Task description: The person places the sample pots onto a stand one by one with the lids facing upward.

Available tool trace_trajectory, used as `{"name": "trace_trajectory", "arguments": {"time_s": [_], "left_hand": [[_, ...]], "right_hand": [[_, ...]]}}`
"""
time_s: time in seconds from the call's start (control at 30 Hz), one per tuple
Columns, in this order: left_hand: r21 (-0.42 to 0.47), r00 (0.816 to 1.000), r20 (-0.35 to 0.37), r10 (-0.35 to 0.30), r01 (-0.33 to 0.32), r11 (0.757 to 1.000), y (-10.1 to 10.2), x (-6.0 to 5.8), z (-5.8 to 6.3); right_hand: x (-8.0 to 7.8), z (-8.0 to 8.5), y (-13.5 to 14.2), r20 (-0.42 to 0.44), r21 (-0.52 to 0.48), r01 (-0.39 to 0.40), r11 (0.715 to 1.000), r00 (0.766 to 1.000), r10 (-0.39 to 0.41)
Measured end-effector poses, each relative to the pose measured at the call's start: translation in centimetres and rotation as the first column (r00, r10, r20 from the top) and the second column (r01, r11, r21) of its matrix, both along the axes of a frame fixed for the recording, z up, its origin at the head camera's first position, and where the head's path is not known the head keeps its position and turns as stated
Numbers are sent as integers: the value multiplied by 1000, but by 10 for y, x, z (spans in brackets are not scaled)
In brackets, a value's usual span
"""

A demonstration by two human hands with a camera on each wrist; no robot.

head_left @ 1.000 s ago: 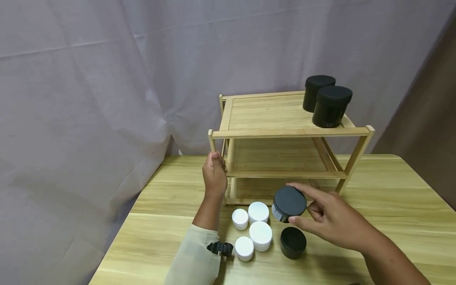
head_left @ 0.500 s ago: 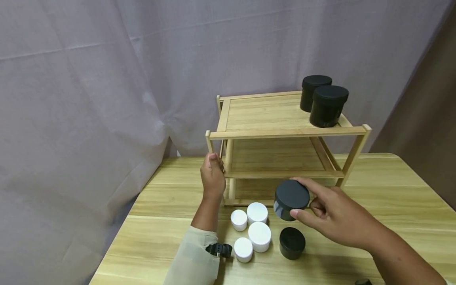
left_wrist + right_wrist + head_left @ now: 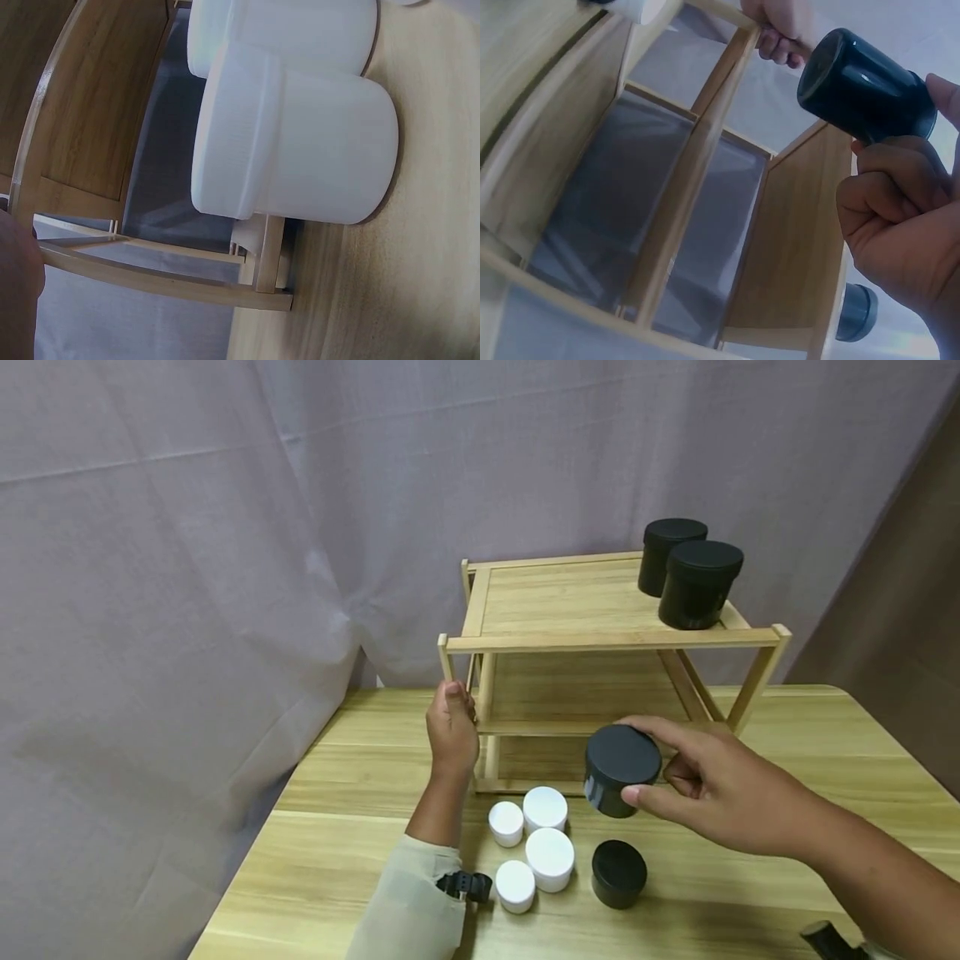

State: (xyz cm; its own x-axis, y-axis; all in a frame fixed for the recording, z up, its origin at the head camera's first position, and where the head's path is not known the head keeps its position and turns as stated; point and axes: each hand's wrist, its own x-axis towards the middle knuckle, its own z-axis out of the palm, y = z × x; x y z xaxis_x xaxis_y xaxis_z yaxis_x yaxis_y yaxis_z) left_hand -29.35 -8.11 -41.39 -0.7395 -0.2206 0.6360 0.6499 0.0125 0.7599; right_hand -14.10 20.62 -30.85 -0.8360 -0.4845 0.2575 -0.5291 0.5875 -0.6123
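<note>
A wooden shelf rack (image 3: 562, 602) with several tiers stands on the table. My left hand (image 3: 453, 731) grips its front left post. In my right hand (image 3: 723, 785) is a black lidded jar (image 3: 622, 756), pinched by thumb and index finger around the lid and held in the air before the lower tiers. The right wrist view shows the same black jar (image 3: 866, 86) from below, the other fingers curled beneath it. Another black jar (image 3: 618, 874) stands on the table under the held one. Left of it are several white lidded jars (image 3: 550, 858).
Two black jars (image 3: 697, 585) stand on the right side of the top tier, one behind the other. The wooden table (image 3: 337, 852) extends to both sides of the rack. A grey curtain (image 3: 225, 568) hangs behind. One white jar (image 3: 300, 142) looms close in the left wrist view.
The right hand has raised the black jar slightly and moved it a little right and toward the rack. My left hand keeps its grip on the post.
</note>
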Motion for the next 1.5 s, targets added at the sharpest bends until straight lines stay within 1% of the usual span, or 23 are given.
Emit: {"name": "trace_trajectory", "arguments": {"time_s": [0.1,0.3,0.5,0.6,0.73,0.87,1.0,1.13,1.23,1.4,1.43,1.5], "left_hand": [[8,1000,0,-2,2,1000,0,0,0],[7,1000,2,-15,15,1000,1,2,0],[12,1000,1,-16,16,1000,2,2,0],[14,1000,-5,-17,17,1000,3,1,-1],[11,1000,-5,-26,26,1000,5,1,0],[3,1000,4,-30,30,1000,7,2,0],[-1,1000,5,-21,21,1000,6,3,1],[-4,1000,-5,-10,10,1000,2,3,2],[7,1000,-3,-3,3,1000,1,3,2],[10,1000,-3,-2,2,1000,0,4,1],[6,1000,-6,-5,5,1000,0,4,1],[-1,1000,-8,-13,13,1000,0,4,0]], "right_hand": [[-2,6,2,-1,32,-1,999,1000,1],[-2,18,5,-9,89,35,995,999,-35],[-3,29,8,-38,105,60,993,998,-56],[-4,35,9,-57,98,56,994,997,-51],[-5,43,11,-54,93,51,994,997,-46],[-5,55,17,-39,129,61,990,998,-57],[-8,63,20,-60,129,32,991,998,-25],[-14,71,20,-91,105,-17,994,996,26],[-19,80,20,-60,118,-16,993,998,23],[-25,94,20,17,163,40,986,999,-44],[-26,97,21,21,169,52,984,998,-56],[-28,102,22,26,164,51,985,998,-56]]}}
